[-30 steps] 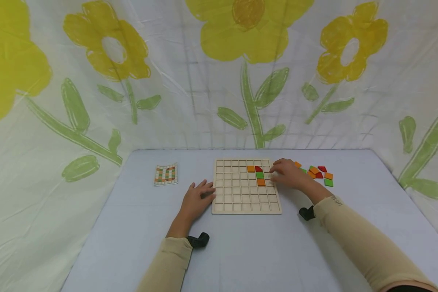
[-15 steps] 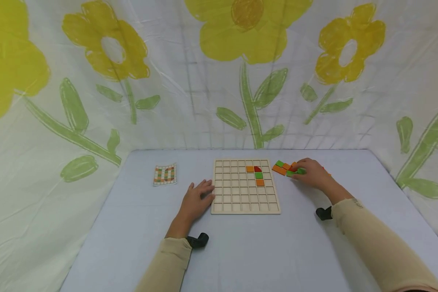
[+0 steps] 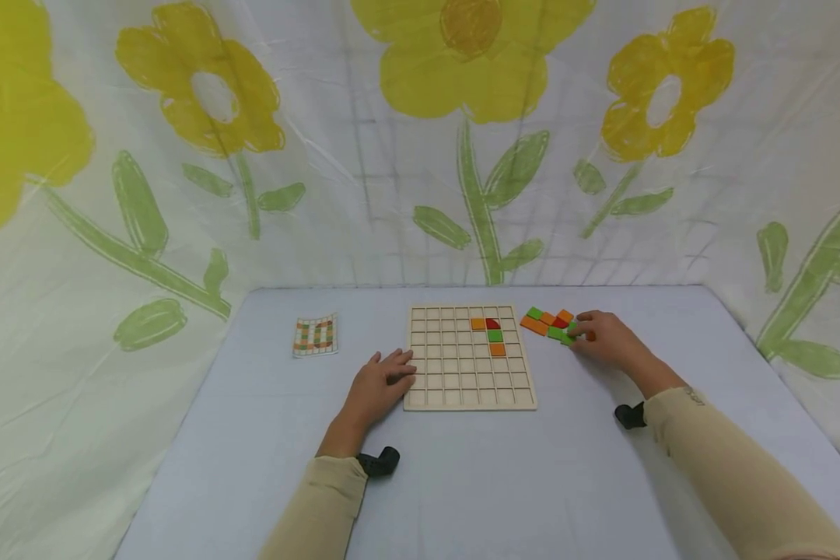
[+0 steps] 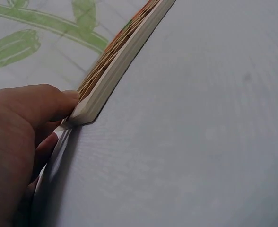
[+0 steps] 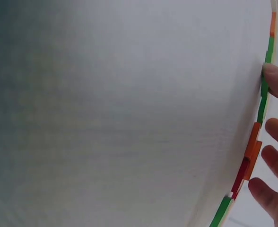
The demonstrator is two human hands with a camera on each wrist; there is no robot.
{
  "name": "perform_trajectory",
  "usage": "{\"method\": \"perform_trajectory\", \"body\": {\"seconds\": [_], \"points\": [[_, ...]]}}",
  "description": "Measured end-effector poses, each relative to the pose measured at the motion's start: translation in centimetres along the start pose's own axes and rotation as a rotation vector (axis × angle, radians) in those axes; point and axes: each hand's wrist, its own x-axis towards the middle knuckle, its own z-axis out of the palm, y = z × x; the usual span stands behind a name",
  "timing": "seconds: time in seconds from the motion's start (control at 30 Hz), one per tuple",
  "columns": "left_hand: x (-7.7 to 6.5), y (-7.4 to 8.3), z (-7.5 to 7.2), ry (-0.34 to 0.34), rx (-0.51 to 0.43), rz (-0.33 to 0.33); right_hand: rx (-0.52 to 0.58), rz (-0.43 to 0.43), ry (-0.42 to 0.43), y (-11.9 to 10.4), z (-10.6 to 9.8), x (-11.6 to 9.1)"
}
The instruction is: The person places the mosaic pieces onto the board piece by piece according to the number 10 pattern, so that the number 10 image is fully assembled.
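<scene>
My left hand (image 3: 376, 389) rests at the left edge of a wooden grid board (image 3: 451, 397), fingers loosely spread. In the left wrist view, its thumb (image 4: 70, 99) touches the board's corner (image 4: 89, 111). On the board lie a yellow-orange tile (image 3: 478, 323), a red rounded tile (image 3: 492, 323), a green tile (image 3: 495, 336) and an orange tile (image 3: 498, 350). To the board's right, my right hand (image 3: 605, 336) is over loose coloured tiles (image 3: 534, 324), partly covering them. In the right wrist view its thumb (image 5: 273, 78) touches a green tile (image 5: 264, 87), the other fingers spread apart.
A small card (image 3: 316, 334) with a coloured grid pattern lies on the white table (image 3: 462, 482), left of the board. A white cloth (image 3: 364, 233) painted with yellow flowers hangs behind the table. Each wrist wears a black device (image 3: 380, 462).
My right hand has moved right from the board's edge onto the loose tiles, then drawn slightly farther right, uncovering more of them. The left hand has stayed nearly still at the board.
</scene>
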Motion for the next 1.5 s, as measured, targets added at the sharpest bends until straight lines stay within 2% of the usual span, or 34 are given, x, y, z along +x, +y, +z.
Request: {"method": "perform_trajectory", "body": {"seconds": [0.3, 0.53, 0.67, 0.8, 1.0, 1.1, 1.23, 1.5], "points": [[0.1, -0.1, 0.0, 0.009, -0.025, 0.001, -0.001, 0.001, 0.012, -0.3, 0.2, 0.0], [0.2, -0.2, 0.1, 0.014, -0.044, -0.005, -0.089, -0.071, 0.041, -1.0, 0.3, 0.3], [0.3, -0.1, 0.0, 0.007, -0.041, -0.016, -0.111, -0.078, 0.055, -2.2, 0.5, 0.6], [0.3, -0.1, -0.1, 0.011, -0.034, -0.013, -0.109, -0.109, 0.063, -4.3, 0.9, 1.0], [0.1, 0.0, -0.2, -0.002, -0.04, -0.029, -0.062, -0.256, 0.045, -7.8, 2.0, 1.4], [0.2, -0.1, -0.1, -0.005, -0.044, -0.035, -0.042, -0.278, 0.02, -9.0, 2.6, 1.6], [0.2, -0.2, 0.0, -0.013, -0.038, -0.039, -0.018, -0.273, -0.017, -9.7, 3.4, 1.8], [0.1, -0.1, 0.0, -0.007, -0.027, -0.04, 0.004, -0.348, -0.032, -10.2, 4.0, 1.8]]}}
